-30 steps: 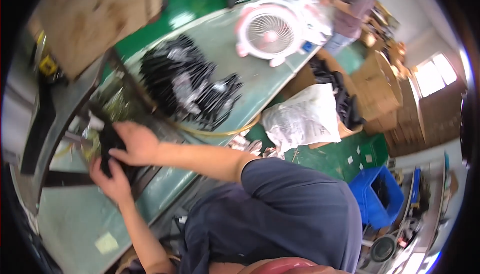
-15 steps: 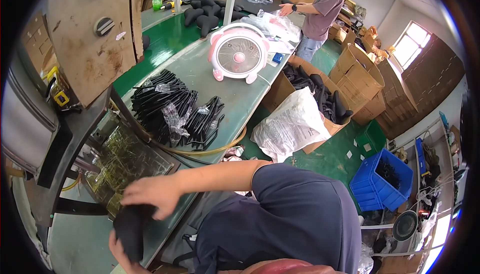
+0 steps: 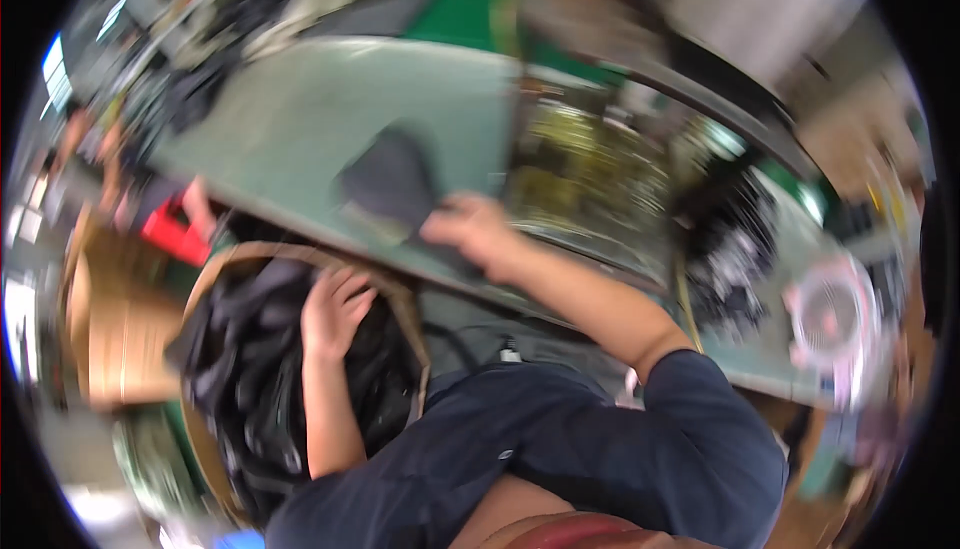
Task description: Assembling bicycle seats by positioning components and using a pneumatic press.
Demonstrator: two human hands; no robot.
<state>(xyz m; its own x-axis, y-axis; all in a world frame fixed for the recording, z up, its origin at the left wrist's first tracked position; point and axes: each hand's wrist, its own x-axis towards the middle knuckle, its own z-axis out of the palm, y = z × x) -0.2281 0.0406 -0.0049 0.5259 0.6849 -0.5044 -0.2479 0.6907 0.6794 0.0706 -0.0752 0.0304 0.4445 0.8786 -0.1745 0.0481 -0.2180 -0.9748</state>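
Note:
A black padded piece shaped like a bicycle saddle (image 3: 390, 177) is over the green worktop, smeared by motion. At its near right edge my right hand (image 3: 475, 234) grips it with bent fingers. My left hand (image 3: 337, 311) is open, its fingers apart, with nothing in it. It hovers over a cardboard box (image 3: 202, 279) heaped with black pieces (image 3: 265, 349); whether it touches them I cannot tell.
Right of my right hand stands a machine with a shiny yellowish plate (image 3: 590, 164). Beyond it lie a bundle of black rods (image 3: 735, 259) and a pink-and-white fan (image 3: 832, 317). A brown carton (image 3: 125, 319) and a blurred red object (image 3: 178, 229) are at the left.
My view has swung left, away from the fan and machine. Both hands were on the black piece; my left hand has let go and is over the box, while the right keeps hold.

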